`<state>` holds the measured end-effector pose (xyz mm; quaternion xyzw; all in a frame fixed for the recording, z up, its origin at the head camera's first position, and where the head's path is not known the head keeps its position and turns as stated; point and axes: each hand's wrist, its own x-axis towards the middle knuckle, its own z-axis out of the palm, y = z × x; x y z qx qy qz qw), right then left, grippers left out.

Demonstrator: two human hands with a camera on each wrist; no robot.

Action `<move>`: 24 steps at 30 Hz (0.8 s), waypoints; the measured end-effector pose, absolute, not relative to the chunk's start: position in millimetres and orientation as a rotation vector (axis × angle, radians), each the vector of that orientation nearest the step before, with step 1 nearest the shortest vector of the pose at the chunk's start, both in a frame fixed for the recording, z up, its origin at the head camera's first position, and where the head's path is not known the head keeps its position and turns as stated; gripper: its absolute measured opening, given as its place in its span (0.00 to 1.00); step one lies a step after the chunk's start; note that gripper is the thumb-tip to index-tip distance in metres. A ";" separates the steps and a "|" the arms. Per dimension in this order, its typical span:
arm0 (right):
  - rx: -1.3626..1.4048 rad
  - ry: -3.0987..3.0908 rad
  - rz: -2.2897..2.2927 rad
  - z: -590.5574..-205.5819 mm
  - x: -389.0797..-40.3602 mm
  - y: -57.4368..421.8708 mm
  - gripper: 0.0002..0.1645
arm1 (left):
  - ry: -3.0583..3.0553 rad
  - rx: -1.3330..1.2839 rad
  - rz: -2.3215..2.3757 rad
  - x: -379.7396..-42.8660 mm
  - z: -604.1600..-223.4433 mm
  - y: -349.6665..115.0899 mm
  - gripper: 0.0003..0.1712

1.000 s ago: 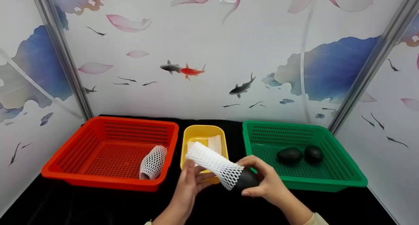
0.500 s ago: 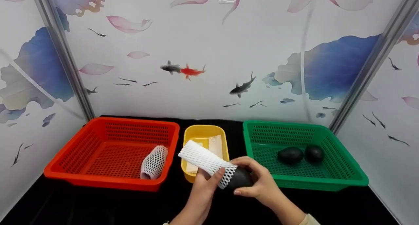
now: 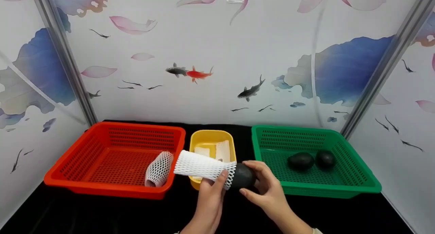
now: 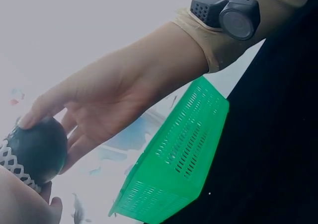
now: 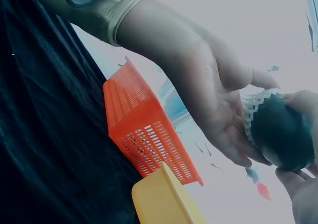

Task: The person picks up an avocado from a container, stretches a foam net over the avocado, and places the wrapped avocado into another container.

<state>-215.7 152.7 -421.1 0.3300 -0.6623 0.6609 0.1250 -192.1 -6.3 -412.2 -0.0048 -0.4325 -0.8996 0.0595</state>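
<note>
A: How do we have hold of things, nearest us?
B: Our left hand (image 3: 210, 198) pinches the foam net sleeve (image 3: 200, 164) near its mouth, thumb on top and fingers beneath. Our right hand (image 3: 270, 189) curves thumb and fingers round the bare end of the dark fruit (image 3: 245, 176).
A: So where does the fruit sit from each grip?
B: Between them: just right of our left thumb, against the right fingertips. The right is nearer its bare end, the left nearer its covered one.
A: And the axes?
B: The sleeve runs leftward from the fruit, almost level, its tail slightly raised. Its mouth is stretched around the fruit's left end. We can't tell exactly how the fruit's long axis lies, since the net and our fingers hide part of it. We'd judge that keeping fruit and sleeve on one line matters most.
A: Beyond that?
B: The sleeve's tail crosses our view of the yellow bin (image 3: 206, 138), where more net pieces (image 3: 223, 149) lie. The red basket (image 3: 112, 189) on our left holds a netted piece (image 3: 159, 167); the green basket (image 3: 331, 189) on our right holds two other dark fruits (image 3: 301, 161).
A: And farthest?
B: The painted wall (image 3: 210, 104).
</note>
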 end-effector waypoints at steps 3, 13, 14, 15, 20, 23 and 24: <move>1.100 -1.865 1.943 -421.1 -216.3 153.5 0.36 | -1.259 0.005 -2.728 -192.1 -410.5 -7.7 0.37; 1.090 -1.862 1.862 -423.7 -214.3 151.5 0.36 | -1.200 -0.004 -2.753 -188.1 -404.9 -7.0 0.38; 1.083 -1.855 1.862 -423.7 -213.8 151.3 0.36 | -1.203 -0.008 -2.752 -187.8 -404.8 -6.4 0.38; 1.078 -1.847 1.861 -423.6 -213.4 150.8 0.36 | -1.206 -0.015 -2.753 -187.4 -404.8 -5.8 0.39; 1.043 -1.837 1.865 -424.0 -212.9 149.0 0.36 | -1.212 -0.039 -2.750 -186.3 -405.8 -2.9 0.38; 1.003 -1.859 1.881 -424.7 -212.5 147.6 0.35 | -1.221 -0.037 -2.749 -186.2 -406.5 -1.9 0.38; 0.993 -1.861 1.883 -425.0 -212.4 147.1 0.35 | -1.228 -0.039 -2.749 -186.2 -406.7 -1.8 0.39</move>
